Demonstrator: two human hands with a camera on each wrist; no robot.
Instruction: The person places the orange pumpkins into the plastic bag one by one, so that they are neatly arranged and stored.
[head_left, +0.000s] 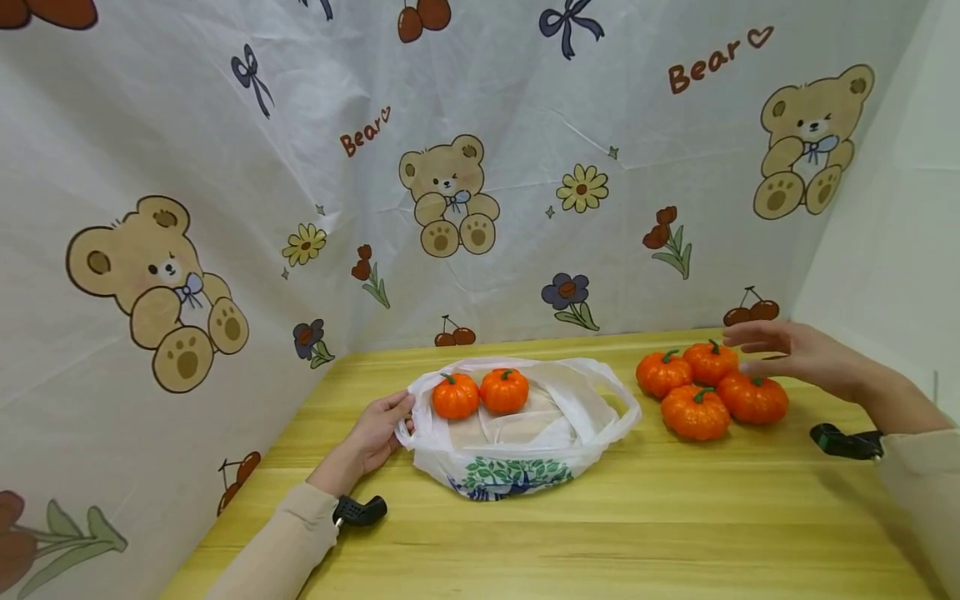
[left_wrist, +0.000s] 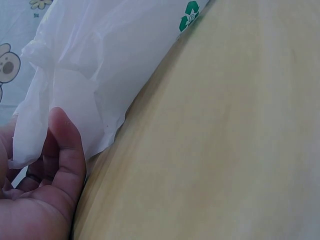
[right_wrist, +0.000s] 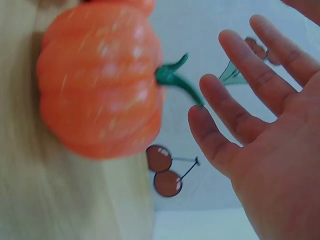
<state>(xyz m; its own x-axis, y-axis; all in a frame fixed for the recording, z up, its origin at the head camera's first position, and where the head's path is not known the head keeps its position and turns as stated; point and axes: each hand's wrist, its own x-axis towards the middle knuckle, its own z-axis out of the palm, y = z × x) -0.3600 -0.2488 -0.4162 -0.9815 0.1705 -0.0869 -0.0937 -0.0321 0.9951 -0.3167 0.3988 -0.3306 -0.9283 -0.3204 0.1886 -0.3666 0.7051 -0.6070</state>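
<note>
L hand (head_left: pixel 385 429) pinches L edge of bag (head_left: pixel 517 468). R hand (head_left: pixel 810 358) has fingers straight, apart, nothing held, at far R of 4 pumpkins (head_left: pixel 696 414), R of bag; 2 more pumpkins (head_left: pixel 455 397) inside, head cam only. Prob. best: R fingers round pumpkin body, not stem; L grip firm so mouth can't sag. R-wrist cam: fingertip by stem (right_wrist: pixel 177 82), contact unclear. L-wrist cam alone: recycling mark (left_wrist: pixel 189 17).

The head view is bright and quite even, with a soft shadow on the table (head_left: pixel 525 550) beside the right sleeve (head_left: pixel 918 492), while the right wrist view shows a pumpkin (right_wrist: pixel 100 82) blurred, with pale glare.
</note>
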